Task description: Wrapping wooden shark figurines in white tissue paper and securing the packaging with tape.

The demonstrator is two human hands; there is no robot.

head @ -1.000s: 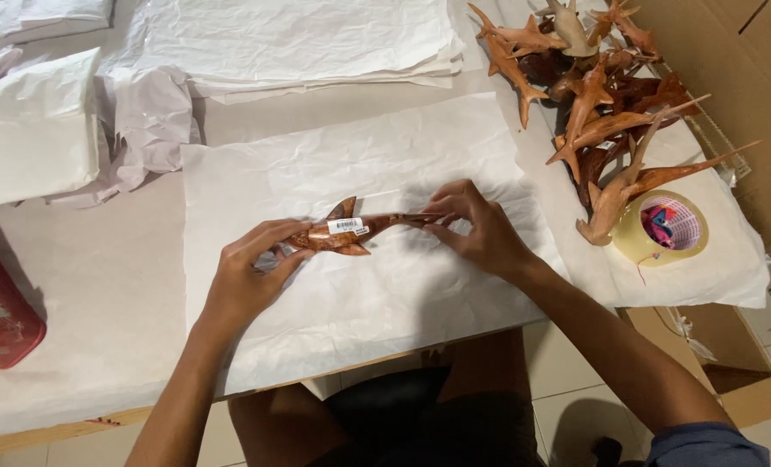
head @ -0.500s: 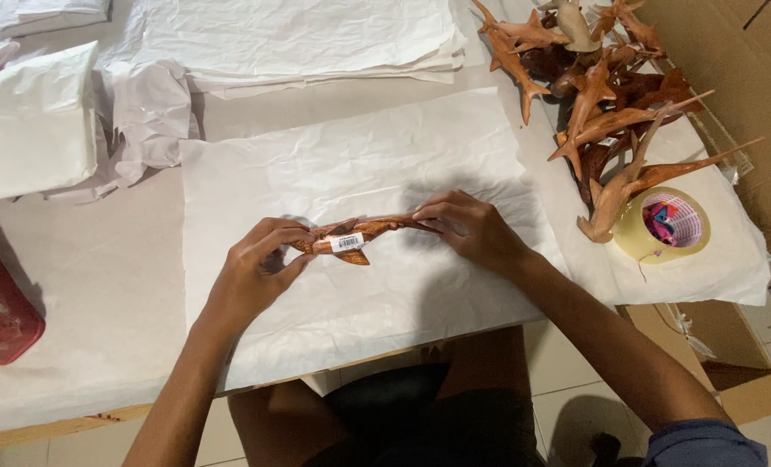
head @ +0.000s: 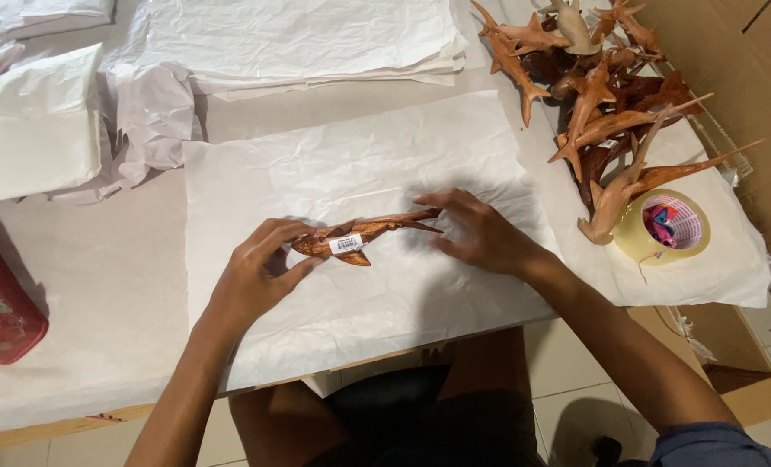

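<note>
Here we hold a carved wooden shark (head: 364,235) flat on an unfolded white wrapping sheet (head: 333,164), left hand (head: 260,272) pinching its head, right hand (head: 480,233) fingertips pressing its tail, wrapping not yet begun.

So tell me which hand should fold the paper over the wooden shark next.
Probably the right hand: it only touches the shark's tail end, open on the paper, with bare sheet beside it. The left hand pinches the head end, so it can steady the carving.
</note>
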